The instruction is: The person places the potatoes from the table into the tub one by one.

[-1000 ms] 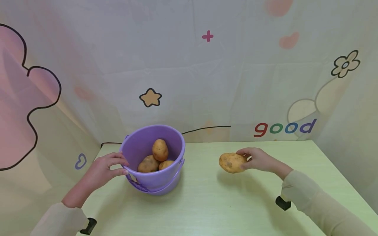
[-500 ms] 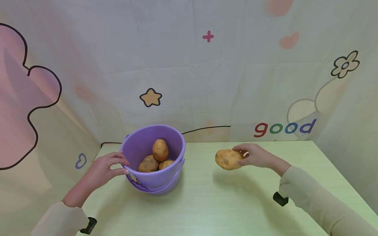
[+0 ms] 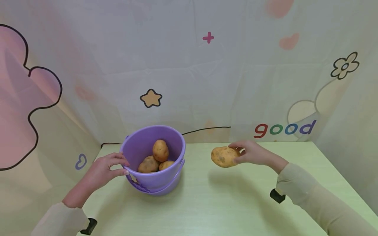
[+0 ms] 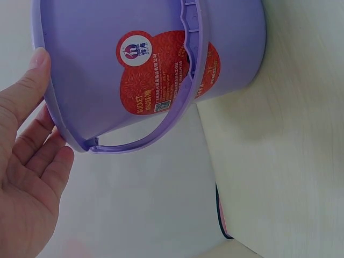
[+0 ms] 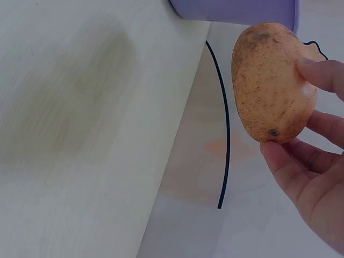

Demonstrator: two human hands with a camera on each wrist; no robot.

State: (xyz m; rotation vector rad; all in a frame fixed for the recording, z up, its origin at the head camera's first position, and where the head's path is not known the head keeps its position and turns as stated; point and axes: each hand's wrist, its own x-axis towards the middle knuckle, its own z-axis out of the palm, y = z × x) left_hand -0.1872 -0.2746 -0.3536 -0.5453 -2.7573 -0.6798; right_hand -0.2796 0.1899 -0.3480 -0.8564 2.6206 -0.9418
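Observation:
A purple bucket [image 3: 168, 179] stands on the left part of the table, its mouth tipped a little towards the head camera. Inside lie an upright potato [image 3: 160, 150], a browner potato [image 3: 148, 164] and a third potato [image 3: 166, 165] partly hidden by the rim. My left hand [image 3: 101, 170] grips the bucket's left rim, thumb on the outer side. In the left wrist view the bucket's handle [image 4: 171, 115] hangs down across a red label [image 4: 141, 75]. To the right, my right hand [image 3: 252, 153] holds a large potato [image 3: 223, 156] by its right end, above the table.
The pale green table [image 3: 203, 206] reaches back to a printed curtain [image 3: 189, 65]. A black wrist device [image 3: 277, 195] sits below the right cuff, another black device [image 3: 89, 226] below the left cuff. Table surface separates the held potato from the bucket.
My right hand has moved left and slightly up with the potato, closer to the bucket. The left hand and the bucket have stayed in place.

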